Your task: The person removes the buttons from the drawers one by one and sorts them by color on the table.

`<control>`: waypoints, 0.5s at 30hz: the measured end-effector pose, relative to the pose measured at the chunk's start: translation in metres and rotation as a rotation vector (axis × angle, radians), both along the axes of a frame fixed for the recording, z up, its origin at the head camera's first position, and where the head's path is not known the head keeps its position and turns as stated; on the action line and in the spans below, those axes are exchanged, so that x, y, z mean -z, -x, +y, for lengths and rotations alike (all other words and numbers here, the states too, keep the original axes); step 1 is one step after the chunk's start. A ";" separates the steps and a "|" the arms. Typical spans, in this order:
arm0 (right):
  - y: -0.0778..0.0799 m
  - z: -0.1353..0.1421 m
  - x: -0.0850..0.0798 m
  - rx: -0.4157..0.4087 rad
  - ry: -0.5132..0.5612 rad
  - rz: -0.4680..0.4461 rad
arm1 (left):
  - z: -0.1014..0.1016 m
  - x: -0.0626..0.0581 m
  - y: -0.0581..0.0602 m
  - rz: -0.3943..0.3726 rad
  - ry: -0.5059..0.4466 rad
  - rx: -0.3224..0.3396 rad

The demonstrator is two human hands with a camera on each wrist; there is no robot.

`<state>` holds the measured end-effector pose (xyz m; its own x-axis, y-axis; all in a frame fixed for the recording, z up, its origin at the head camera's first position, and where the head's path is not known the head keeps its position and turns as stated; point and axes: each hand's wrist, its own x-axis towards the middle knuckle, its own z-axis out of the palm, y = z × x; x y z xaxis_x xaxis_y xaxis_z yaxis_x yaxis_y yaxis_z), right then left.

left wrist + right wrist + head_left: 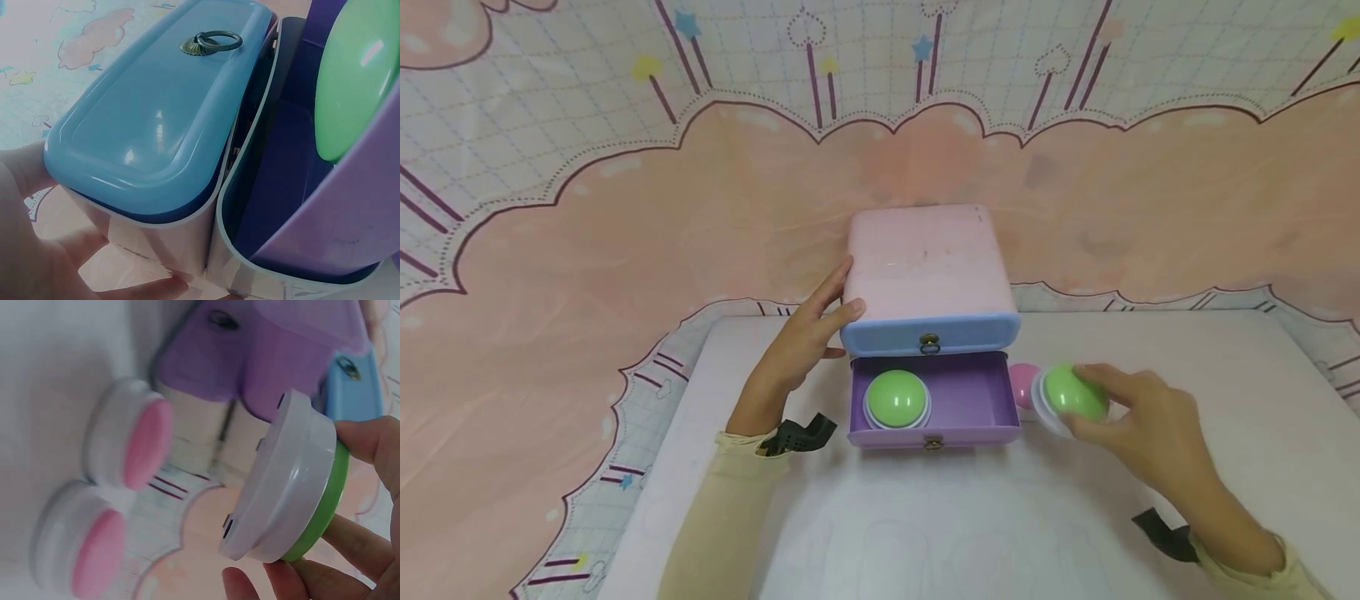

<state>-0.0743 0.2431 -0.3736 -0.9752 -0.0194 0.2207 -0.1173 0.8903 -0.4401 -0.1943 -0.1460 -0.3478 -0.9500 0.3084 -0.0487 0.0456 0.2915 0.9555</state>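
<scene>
A small chest with a pink body (928,258) has a blue drawer (887,337) closed at the top. Beneath it a purple drawer (977,436) is pulled out. Inside that drawer, at its left, lies a round push button with a green dome and white base (897,398). My left hand (797,342) rests against the chest's left side, fingers fairly straight, thumb at the top front corner. To the right of the drawer, my right hand (1157,433) pinches a second green push button (294,481) by its rim, tilted and raised above the table.
Two pink-domed push buttons, one nearer the chest (119,437) and one beside it (75,544), stand on the white table (925,533). In the right wrist view another purple drawer (194,362) sits closed below the open one. A patterned cloth (760,208) hangs behind the chest.
</scene>
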 end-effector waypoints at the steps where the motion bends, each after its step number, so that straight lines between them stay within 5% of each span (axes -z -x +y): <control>1: -0.001 0.000 0.002 0.009 0.000 -0.023 | 0.000 0.000 0.000 0.002 0.000 0.000; 7: -0.006 0.000 0.016 0.028 0.015 -0.152 | 0.000 -0.002 -0.001 0.008 0.011 -0.006; 15: -0.011 0.002 0.032 -0.046 0.018 -0.148 | 0.001 -0.002 -0.001 0.007 0.014 -0.001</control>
